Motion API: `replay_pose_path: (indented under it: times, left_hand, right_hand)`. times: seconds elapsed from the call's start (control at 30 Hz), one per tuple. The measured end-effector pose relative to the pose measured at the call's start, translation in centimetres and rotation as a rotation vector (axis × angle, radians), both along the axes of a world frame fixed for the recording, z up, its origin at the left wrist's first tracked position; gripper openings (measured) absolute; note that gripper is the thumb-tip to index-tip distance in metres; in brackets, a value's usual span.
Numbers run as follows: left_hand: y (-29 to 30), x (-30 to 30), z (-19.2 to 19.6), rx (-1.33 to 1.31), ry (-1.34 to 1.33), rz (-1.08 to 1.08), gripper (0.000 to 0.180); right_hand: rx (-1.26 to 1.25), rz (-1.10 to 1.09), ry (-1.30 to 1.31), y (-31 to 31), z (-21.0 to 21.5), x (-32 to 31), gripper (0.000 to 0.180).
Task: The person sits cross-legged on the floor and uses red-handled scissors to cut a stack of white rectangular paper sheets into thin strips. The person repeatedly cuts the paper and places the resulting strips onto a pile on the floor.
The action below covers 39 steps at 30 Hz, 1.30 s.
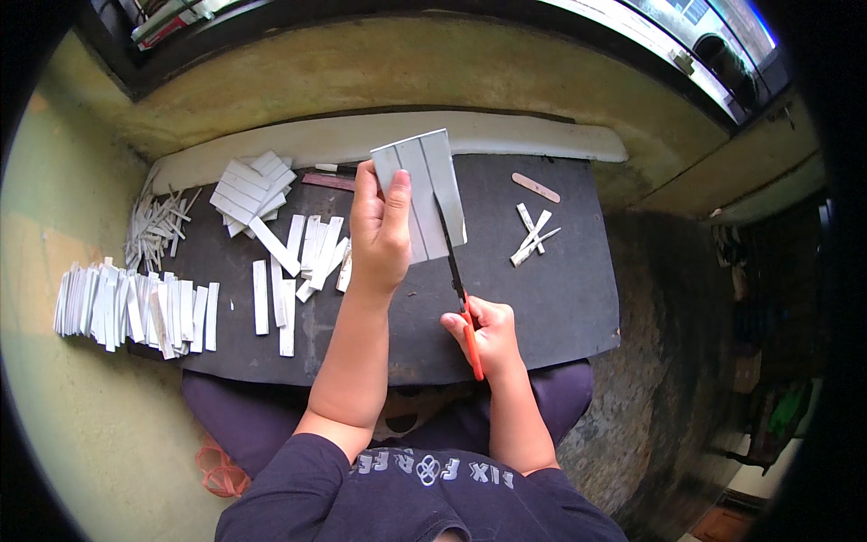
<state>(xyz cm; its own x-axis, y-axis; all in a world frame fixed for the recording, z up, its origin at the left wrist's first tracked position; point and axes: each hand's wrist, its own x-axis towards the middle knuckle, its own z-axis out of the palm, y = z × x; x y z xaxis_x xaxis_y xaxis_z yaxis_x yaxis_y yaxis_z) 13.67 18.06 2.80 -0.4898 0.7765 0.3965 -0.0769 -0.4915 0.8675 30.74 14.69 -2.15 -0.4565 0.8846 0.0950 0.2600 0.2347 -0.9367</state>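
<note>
My left hand [382, 226] grips a pale grey-white foam sheet [420, 203] by its left side, thumb on top. Dark parallel lines run along the sheet. In my right hand [494, 339] are scissors [470, 336] with orange handles and dark blades. The blades reach up into the sheet along its right-hand line, and a strip on the right is partly parted from the rest. Left of my left hand, several cut white strips [312, 248] lie loose on the dark board [415, 334].
A stack of lined sheets [253, 191] lies at the back left, beside thin offcuts [155, 226]. A long row of strips [135, 307] lines the left edge. A brown emery-board-like stick [536, 187] and a few pointed white pieces [533, 237] lie right. A long white panel [524, 134] borders the wall.
</note>
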Motion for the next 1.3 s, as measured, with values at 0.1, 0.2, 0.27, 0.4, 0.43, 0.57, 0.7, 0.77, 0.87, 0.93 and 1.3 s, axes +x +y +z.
replay_pose_path:
  times: [0.1, 0.2, 0.27, 0.4, 0.43, 0.57, 0.7, 0.77, 0.87, 0.93, 1.3]
  left_hand:
    - [-0.4, -0.3, 0.3, -0.057, 0.001, 0.019, 0.019]
    - [-0.4, -0.3, 0.5, -0.085, 0.079, 0.077, 0.015]
    - [-0.3, -0.1, 0.7, -0.062, 0.123, 0.121, 0.011]
    - [-0.5, 0.1, 0.4, -0.097, 0.172, 0.097, 0.012]
    - [-0.7, 0.3, 0.3, -0.127, 0.206, 0.078, 0.013]
    - [-0.7, 1.4, 0.1, -0.112, 0.289, 0.032, 0.015]
    - [-0.8, 2.0, 0.2, -0.112, 0.272, 0.022, 0.015]
    - [-0.8, 2.3, 0.2, -0.09, 0.26, 0.015, 0.015]
    - [-0.7, 2.4, -0.1, -0.09, 0.257, 0.011, 0.015]
    - [-0.7, 2.3, -0.2, -0.111, 0.263, 0.007, 0.015]
    - [-0.7, 2.2, -0.2, -0.18, 0.216, -0.056, 0.015]
  right_hand:
    - [-0.021, 0.041, -0.02, -0.2, 0.7, 0.2, 0.042]
    - [-0.068, 0.067, -0.007, -0.3, 0.6, 0.4, 0.039]
    - [-0.091, 0.096, -0.017, -0.3, 0.8, 0.6, 0.036]
    - [-0.2, 0.15, 0.048, -0.4, 1.0, 0.8, 0.031]
    - [-0.224, 0.155, 0.063, -0.4, 1.2, 0.8, 0.031]
    - [-0.231, 0.147, 0.094, -0.2, 1.6, 1.2, 0.033]
    - [-0.146, 0.143, 0.06, 0.1, 1.6, 1.6, 0.038]
    - [-0.134, 0.132, 0.076, 0.1, 1.3, 1.6, 0.04]
    - [-0.14, 0.129, 0.119, 0.1, 1.1, 1.6, 0.042]
    - [-0.159, 0.113, 0.133, 0.0, 1.0, 1.5, 0.042]
    - [-0.127, 0.054, 0.076, 0.2, 0.2, 0.8, 0.056]
